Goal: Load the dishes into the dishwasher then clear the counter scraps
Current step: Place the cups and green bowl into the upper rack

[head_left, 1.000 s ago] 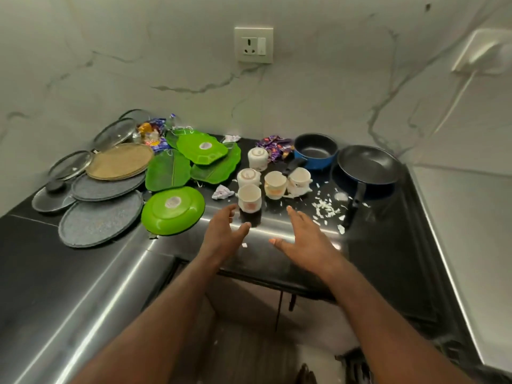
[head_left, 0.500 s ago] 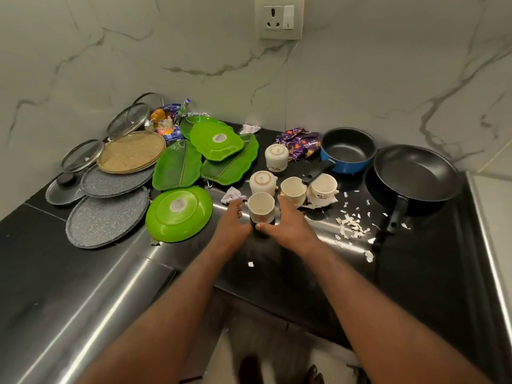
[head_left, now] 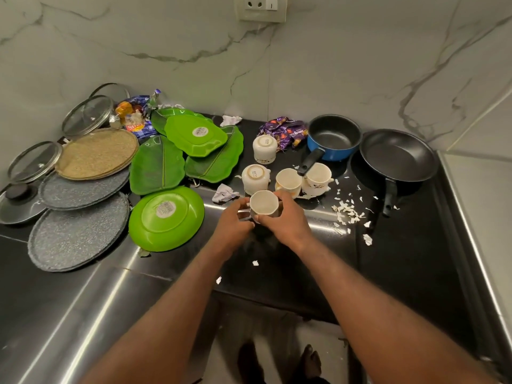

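Observation:
A cream cup stands upright at the front of the black counter. My left hand grips its left side and my right hand curls round its right side. Behind it stand several more cream cups, two upside down and two upright. To the left lie green plates and green leaf-shaped plates. White paper scraps are scattered to the right of the cups.
Grey plates, a woven mat and glass lids fill the left corner. A blue saucepan and a black frying pan sit at the right. Purple wrappers and crumpled paper lie among the dishes.
Both hands came forward from open above the counter edge and closed round the nearest cup. The camera moved closer and tilted down.

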